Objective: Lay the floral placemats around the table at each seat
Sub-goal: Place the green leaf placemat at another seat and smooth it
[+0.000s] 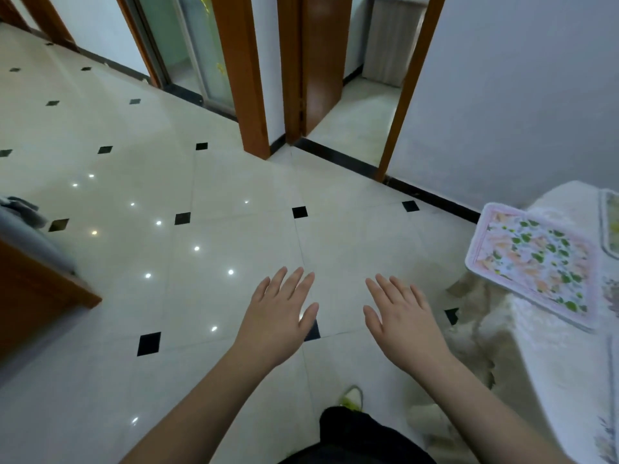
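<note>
A floral placemat [532,262] with a pink border and green and orange flowers lies on the table [552,356] at the right edge, one corner overhanging the cream tablecloth. A second placemat [611,226] shows only as a strip at the far right. My left hand [279,316] and my right hand [403,321] are stretched out side by side over the tiled floor, palms down, fingers spread, holding nothing. Both hands are left of the table and apart from the mats.
Glossy cream floor tiles with black diamond insets fill the middle. Wooden door frames [249,95] and an open doorway [355,105] stand ahead, a white wall [519,95] behind the table. A wooden furniture corner [40,289] juts in at the left. My shoe [351,396] shows below.
</note>
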The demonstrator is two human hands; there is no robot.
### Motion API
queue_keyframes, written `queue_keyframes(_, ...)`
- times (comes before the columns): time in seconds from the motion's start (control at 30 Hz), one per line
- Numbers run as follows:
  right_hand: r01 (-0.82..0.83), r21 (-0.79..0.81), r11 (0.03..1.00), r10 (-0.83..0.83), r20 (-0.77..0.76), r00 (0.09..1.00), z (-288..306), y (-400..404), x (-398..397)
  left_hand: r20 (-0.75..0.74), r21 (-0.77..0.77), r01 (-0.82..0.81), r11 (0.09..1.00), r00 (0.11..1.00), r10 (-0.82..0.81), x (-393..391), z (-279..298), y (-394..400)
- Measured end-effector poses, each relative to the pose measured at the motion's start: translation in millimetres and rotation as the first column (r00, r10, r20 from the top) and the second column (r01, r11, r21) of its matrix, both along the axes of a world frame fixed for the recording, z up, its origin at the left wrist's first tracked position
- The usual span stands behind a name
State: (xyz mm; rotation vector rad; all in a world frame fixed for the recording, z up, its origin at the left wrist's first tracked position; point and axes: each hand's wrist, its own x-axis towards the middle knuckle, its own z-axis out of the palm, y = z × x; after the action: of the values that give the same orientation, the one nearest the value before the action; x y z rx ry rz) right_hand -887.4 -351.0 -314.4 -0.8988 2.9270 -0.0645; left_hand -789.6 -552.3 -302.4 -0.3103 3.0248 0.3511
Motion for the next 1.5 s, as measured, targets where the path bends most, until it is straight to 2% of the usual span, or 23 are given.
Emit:
queue_keyframes(0.17, 0.081, -0.017, 0.997, -0.08, 0.053, 0.995, -14, 5, -61, 0.027, 0.004, 0.081, 0.997, 0.996, -0.081, -77, -10, -1)
queue_keyframes(0.37, 0.104, -0.081, 0.991, -0.094, 0.117, 0.989, 1, 8, -151, 0.01, -0.042, 0.146, 0.988, 0.989, -0.146, -184, 10, 2)
queue_keyframes(0.53, 0.121, -0.102, 0.987, -0.112, 0.082, 0.99, 14, 9, -218, 0.025, -0.046, 0.199, 0.979, 0.98, -0.198, -249, 17, 12)
queue_keyframes(0.63, 0.186, -0.121, 0.975, -0.179, 0.071, 0.981, 15, 12, -244, 0.03, -0.062, 0.247, 0.967, 0.969, -0.245, -285, 18, 17)
queue_keyframes(1.03, 0.431, -0.034, 0.902, -0.426, 0.103, 0.899, -10, 5, -351, 0.03, -0.049, 0.444, 0.895, 0.896, -0.443, -448, -9, -5)
queue_keyframes(1.3, 0.633, -0.075, 0.771, -0.628, 0.077, 0.774, 4, -25, -430, -0.008, -0.066, 0.589, 0.805, 0.807, -0.591, -559, -3, -29)
queue_keyframes(1.5, 0.762, -0.058, 0.645, -0.759, 0.065, 0.648, 1, -5, -445, 0.022, -0.067, 0.753, 0.654, 0.656, -0.754, -618, 0, 12)
